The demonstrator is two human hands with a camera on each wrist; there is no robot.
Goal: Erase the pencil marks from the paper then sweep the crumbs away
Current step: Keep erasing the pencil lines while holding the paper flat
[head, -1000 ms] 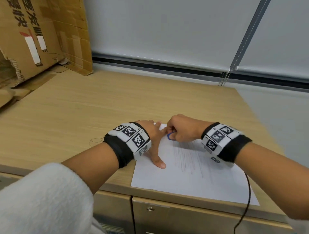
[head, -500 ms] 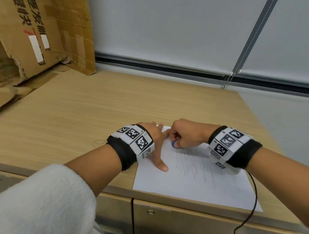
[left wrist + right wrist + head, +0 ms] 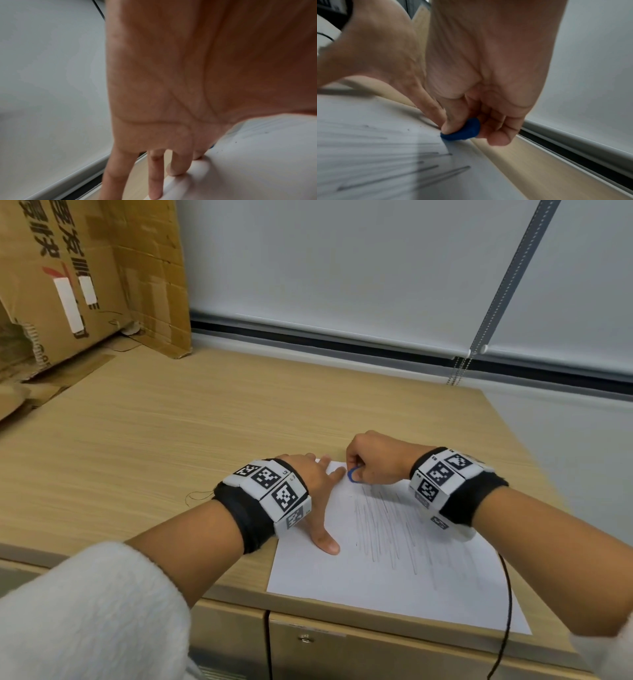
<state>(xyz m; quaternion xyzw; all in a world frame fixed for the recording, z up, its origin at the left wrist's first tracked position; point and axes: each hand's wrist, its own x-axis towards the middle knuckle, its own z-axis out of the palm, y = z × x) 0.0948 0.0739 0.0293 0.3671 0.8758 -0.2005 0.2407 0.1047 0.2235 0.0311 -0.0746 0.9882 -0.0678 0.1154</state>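
Note:
A white sheet of paper (image 3: 394,573) lies at the wooden desk's front edge, covered with grey pencil strokes (image 3: 400,529). My right hand (image 3: 373,462) pinches a small blue eraser (image 3: 353,475) (image 3: 464,132) between thumb and fingers and presses it on the paper's far left corner. My left hand (image 3: 317,484) lies flat with straight fingers on the paper's left edge, thumb (image 3: 325,542) spread toward me; its fingertips (image 3: 173,171) press the sheet. A few dark crumbs (image 3: 235,142) dot the paper beside the palm.
Torn cardboard boxes (image 3: 78,278) lean at the desk's far left. A roller blind with a bead chain (image 3: 459,371) hangs behind the desk. A black cable (image 3: 507,611) trails from my right wrist over the front edge. A thin thread (image 3: 197,496) lies left of my left wrist.
My right hand moved the eraser toward me and then back to the far corner of the paper. The left hand stayed pressed on the sheet.

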